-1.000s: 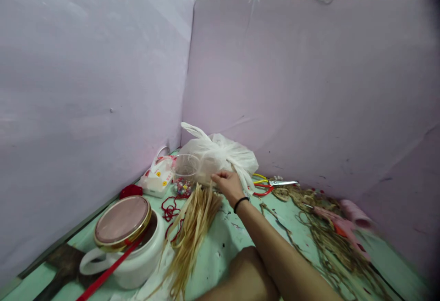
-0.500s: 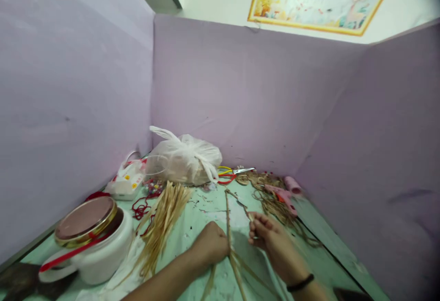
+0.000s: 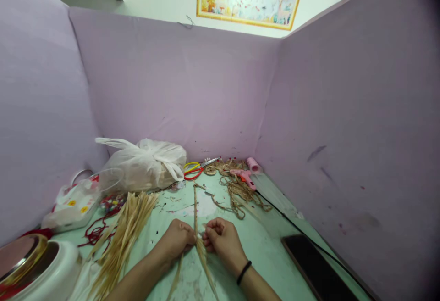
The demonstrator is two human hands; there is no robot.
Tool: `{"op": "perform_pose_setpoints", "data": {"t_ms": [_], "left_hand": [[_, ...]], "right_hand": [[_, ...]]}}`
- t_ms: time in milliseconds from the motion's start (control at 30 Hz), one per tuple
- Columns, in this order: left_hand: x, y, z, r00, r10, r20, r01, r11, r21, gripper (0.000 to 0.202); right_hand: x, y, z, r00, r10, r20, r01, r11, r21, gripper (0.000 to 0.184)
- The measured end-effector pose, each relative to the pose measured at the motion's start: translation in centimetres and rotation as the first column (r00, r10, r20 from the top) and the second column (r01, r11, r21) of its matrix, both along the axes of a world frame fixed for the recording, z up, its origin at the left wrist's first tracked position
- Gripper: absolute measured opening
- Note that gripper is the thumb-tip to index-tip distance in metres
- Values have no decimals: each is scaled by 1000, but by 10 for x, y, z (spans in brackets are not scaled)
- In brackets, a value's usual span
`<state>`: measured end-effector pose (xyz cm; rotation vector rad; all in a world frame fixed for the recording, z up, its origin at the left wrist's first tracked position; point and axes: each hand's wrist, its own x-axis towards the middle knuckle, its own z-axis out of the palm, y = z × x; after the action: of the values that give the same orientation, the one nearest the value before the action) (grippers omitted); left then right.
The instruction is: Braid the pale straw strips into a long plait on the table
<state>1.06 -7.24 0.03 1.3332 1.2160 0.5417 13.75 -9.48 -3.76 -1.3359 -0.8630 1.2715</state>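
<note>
A thin braid of straw-coloured strands [image 3: 195,209] runs up the table in front of me, with loose strands [image 3: 205,264] fanning out below my hands. My left hand [image 3: 178,237] is closed around the braid's lower end, its fingers curled under. Close on the other side, my right hand [image 3: 222,240] pinches with thumb and forefinger, and a pale bit of strand shows at the fingertips. Its other fingers are curled beside the braid. A jute twine [image 3: 220,205] trails from near the braid's top to the right.
On the left lie a bundle of dry straw strands [image 3: 127,236], red yarn [image 3: 94,234] and a white lidded pot [image 3: 58,273]. A tied plastic bag [image 3: 144,165], scissors [image 3: 194,171] and a pink glue gun [image 3: 244,178] stand farther back. A dark phone-like slab [image 3: 316,269] lies right.
The view has turned to the right. My right hand has come in from the right, now close beside my left hand at the braid. My left hand keeps its grip.
</note>
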Motion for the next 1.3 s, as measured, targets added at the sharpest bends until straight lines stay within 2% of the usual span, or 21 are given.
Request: {"op": "perform_pose_setpoints", "data": {"t_ms": [167,333,533,700,867,1133,1300], "left_hand": [[-1,0,8,999,33,-9,-33,997,-67,17],[-4,6,4,999,22,31,-17,990,-138,16],[-8,11,2,998,-40,47,48,982,-181,20],[-9,5,-1,1000,-23,8,24,994,-103,21],[-8,1,-9,999,21,-45,-22,1000,-18,17],[-9,-1,-8,1000,27,-3,-27,1000,8,18],[-10,1,-9,1000,17,-2,-17,1000,-4,20]], "right_hand": [[2,-1,1,998,-66,-11,66,997,30,21],[5,-1,5,987,-113,116,108,993,48,18],[3,2,5,933,-46,358,29,998,54,14],[4,-5,2,877,49,477,-108,989,98,20],[6,-9,5,873,84,481,-144,985,90,23],[7,-8,2,889,111,444,-187,974,131,20],[4,-5,9,938,161,307,-179,983,31,16]]}}
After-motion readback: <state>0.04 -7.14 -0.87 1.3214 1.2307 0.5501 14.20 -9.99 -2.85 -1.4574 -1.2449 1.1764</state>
